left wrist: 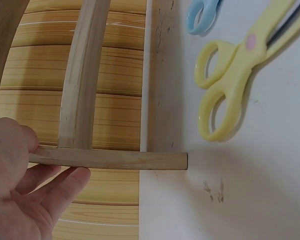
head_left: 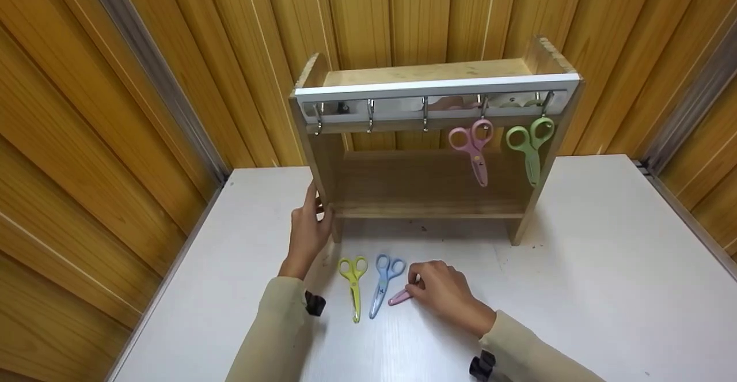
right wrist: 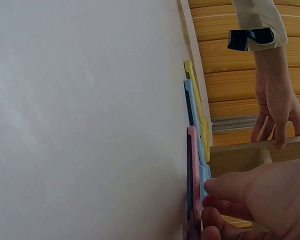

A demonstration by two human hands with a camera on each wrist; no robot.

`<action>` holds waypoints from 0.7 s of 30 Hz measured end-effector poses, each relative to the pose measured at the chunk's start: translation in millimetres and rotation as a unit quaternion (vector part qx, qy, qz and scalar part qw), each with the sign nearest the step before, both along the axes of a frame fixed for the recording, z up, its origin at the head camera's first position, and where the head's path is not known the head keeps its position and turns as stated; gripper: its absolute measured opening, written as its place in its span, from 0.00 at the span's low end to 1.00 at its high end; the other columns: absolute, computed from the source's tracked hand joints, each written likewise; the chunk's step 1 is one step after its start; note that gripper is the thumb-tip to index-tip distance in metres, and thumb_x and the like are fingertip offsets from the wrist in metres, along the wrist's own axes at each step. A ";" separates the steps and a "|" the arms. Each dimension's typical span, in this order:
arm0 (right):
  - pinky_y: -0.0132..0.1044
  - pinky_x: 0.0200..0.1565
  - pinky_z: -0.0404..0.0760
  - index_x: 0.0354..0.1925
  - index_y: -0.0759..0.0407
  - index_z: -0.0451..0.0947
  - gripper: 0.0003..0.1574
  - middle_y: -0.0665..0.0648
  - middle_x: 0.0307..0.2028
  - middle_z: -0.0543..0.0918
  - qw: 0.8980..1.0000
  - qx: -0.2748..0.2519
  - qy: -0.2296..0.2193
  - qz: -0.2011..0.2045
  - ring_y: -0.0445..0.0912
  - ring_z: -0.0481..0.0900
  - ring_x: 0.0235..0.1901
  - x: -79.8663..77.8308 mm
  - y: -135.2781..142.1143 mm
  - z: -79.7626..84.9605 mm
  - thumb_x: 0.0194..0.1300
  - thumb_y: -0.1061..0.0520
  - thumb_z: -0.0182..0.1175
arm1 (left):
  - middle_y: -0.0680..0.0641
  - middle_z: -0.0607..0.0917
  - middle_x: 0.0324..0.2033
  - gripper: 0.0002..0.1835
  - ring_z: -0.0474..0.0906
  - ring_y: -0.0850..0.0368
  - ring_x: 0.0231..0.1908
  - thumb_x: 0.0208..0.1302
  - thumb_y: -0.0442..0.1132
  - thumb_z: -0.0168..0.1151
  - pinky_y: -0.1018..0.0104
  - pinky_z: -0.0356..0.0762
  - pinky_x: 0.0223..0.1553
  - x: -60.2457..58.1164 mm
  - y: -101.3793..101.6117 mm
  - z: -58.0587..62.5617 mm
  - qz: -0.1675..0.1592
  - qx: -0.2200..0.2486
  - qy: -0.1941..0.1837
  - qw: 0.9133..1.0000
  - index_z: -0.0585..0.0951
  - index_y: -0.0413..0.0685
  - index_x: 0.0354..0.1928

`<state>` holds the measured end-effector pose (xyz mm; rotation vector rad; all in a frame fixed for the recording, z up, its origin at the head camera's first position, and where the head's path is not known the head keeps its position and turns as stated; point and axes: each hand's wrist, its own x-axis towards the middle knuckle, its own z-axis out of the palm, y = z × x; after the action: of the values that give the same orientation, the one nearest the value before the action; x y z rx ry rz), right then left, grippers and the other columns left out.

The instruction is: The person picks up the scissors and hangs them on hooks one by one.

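A wooden rack (head_left: 426, 216) stands on the white table, with a row of metal hooks along its white front rail. My left hand (head_left: 308, 229) grips the rack's left side panel (left wrist: 115, 159), thumb on one face and fingers on the other. Pink scissors (head_left: 399, 297) lie on the table, and my right hand (head_left: 442, 285) has its curled fingers and thumb at their handles, which it hides in the head view. To their left lie blue scissors (head_left: 382, 284) and yellow scissors (head_left: 354, 284). Another pink pair (head_left: 475, 151) and green scissors (head_left: 531, 148) hang from the two rightmost hooks.
Three hooks at the left, among them the middle hook (head_left: 425, 114), carry nothing. A lower shelf (head_left: 426, 183) spans the rack. Wood-patterned walls (head_left: 357, 19) close in the back and sides of the white table (head_left: 604, 290).
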<state>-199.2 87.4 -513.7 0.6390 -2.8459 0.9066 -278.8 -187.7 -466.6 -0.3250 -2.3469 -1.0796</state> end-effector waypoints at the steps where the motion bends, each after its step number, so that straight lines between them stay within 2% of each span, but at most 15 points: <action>1: 0.37 0.23 0.72 0.27 0.50 0.84 0.07 0.46 0.26 0.82 1.000 0.003 0.006 0.000 0.40 0.72 0.24 0.4 -0.1 -0.7 0.60 0.57 0.73 | 0.32 0.82 0.58 0.38 0.87 0.39 0.49 0.70 0.27 0.61 0.57 0.90 0.43 0.0 0.0 0.0 0.000 0.001 -0.002 1.000 0.60 0.46 0.79; 5: 0.38 0.24 0.73 0.27 0.50 0.84 0.07 0.48 0.28 0.83 1.000 0.007 0.014 0.000 0.41 0.72 0.26 2.2 -0.2 -1.7 0.59 0.57 0.73 | 0.32 0.82 0.58 0.38 0.87 0.39 0.48 0.70 0.26 0.61 0.56 0.90 0.43 0.2 -0.1 0.2 0.002 0.005 -0.005 1.000 0.60 0.47 0.79; 10: 0.37 0.25 0.73 0.26 0.50 0.83 0.08 0.47 0.27 0.79 1.000 0.009 0.002 0.008 0.40 0.72 0.27 3.7 2.7 -1.5 0.59 0.57 0.73 | 0.31 0.82 0.58 0.38 0.87 0.38 0.48 0.70 0.26 0.62 0.54 0.90 0.43 -0.5 0.1 -0.6 0.001 0.005 -0.003 1.000 0.60 0.46 0.78; 15: 0.36 0.25 0.73 0.26 0.50 0.82 0.08 0.45 0.26 0.75 0.999 0.018 0.001 0.035 0.40 0.71 0.27 5.0 8.5 -0.5 0.59 0.58 0.72 | 0.31 0.81 0.59 0.37 0.87 0.39 0.48 0.70 0.27 0.61 0.52 0.89 0.45 -0.8 0.0 -0.5 0.004 0.001 -0.009 1.000 0.60 0.47 0.78; 21: 0.34 0.28 0.72 0.27 0.48 0.81 0.09 0.44 0.27 0.76 0.997 0.033 0.028 0.063 0.40 0.70 0.30 12.0 19.7 -1.1 0.57 0.54 0.73 | 0.31 0.82 0.59 0.37 0.88 0.40 0.48 0.70 0.28 0.62 0.52 0.89 0.45 -1.5 -1.8 -1.7 0.003 -0.001 -0.001 1.000 0.61 0.46 0.78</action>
<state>-187.2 107.1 -514.8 0.8467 -2.8225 0.7994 -280.3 -189.5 -468.3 -0.3186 -2.3498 -1.0754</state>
